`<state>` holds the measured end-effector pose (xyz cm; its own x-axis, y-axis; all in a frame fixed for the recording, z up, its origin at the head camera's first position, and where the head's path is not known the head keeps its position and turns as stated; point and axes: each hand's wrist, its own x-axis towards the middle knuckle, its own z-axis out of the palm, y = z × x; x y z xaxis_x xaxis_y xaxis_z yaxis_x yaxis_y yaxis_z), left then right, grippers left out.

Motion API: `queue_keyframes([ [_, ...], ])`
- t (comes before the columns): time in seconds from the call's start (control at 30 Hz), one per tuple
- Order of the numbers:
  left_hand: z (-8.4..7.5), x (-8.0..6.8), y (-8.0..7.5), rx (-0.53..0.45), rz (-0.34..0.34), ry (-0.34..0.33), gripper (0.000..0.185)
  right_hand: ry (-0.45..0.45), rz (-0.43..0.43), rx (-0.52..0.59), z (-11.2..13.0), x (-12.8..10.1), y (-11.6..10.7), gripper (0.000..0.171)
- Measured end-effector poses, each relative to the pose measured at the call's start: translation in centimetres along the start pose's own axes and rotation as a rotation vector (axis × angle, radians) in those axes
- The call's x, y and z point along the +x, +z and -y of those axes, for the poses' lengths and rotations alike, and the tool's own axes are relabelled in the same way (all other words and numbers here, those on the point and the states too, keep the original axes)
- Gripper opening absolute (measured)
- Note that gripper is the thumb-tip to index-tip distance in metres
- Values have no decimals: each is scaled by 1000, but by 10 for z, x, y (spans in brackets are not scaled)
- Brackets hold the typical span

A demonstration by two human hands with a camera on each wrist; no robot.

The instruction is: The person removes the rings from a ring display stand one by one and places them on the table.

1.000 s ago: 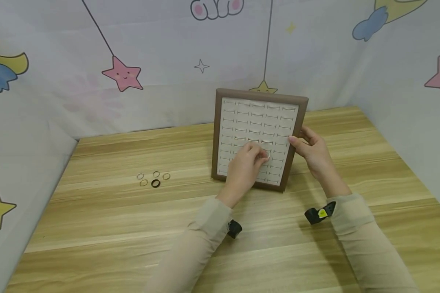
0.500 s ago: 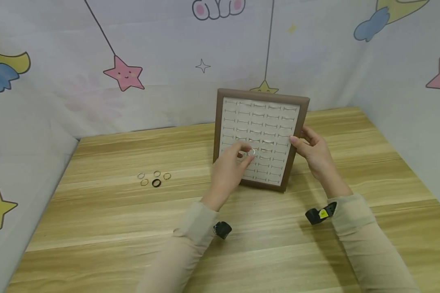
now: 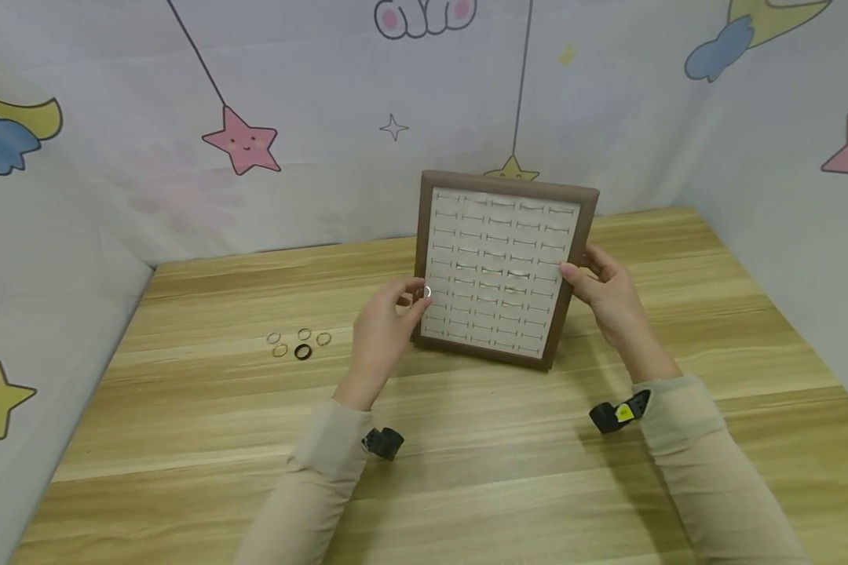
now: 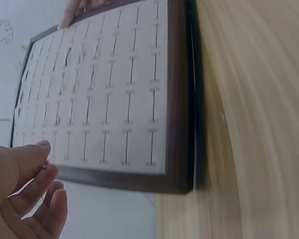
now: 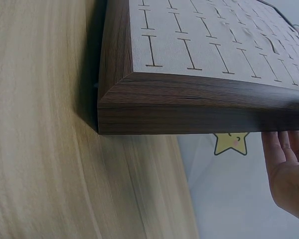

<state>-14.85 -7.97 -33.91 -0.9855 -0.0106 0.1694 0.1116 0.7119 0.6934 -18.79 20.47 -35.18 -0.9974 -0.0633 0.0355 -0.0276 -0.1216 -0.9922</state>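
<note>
My left hand [image 3: 383,329] pinches a small silver ring [image 3: 427,292] between thumb and fingertips, in front of the left edge of a ring display board [image 3: 491,322]. The board has a brown wooden frame and a pale slotted face, and it stands tilted back on the table. At its right edge my right hand [image 3: 608,298] grips the frame, thumb on the front and fingers behind. In the left wrist view the thumb and fingers [image 4: 32,159] meet beside the frame; the ring shows only faintly there. The right wrist view shows fingers [image 5: 284,149] under the frame's side.
On the wooden table [image 3: 205,439], left of the board, lie several loose rings: gold and silver ones and a black ring [image 3: 302,351]. A pale cloth backdrop [image 3: 311,188] with cartoon stars rises behind the table and along its sides.
My left hand has moved left from the middle of the board to its left edge, with the silver ring between its fingers. My right hand keeps its grip on the frame.
</note>
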Motion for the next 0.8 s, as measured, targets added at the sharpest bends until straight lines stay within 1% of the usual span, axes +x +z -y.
queue_keyframes([
  [0.2,22,-3,-11,9,14,-43,31,-6,-3,-4,-1,0,0,56],
  [0.5,55,-7,-24,67,51,-119,33,-7,-4,-2,-1,1,0,53],
  [0.67,73,-12,-30,104,74,-164,32,-5,-4,-8,-1,1,0,54],
  [0.8,85,-17,-34,121,88,-186,31,-3,-4,-13,-1,1,0,56],
])
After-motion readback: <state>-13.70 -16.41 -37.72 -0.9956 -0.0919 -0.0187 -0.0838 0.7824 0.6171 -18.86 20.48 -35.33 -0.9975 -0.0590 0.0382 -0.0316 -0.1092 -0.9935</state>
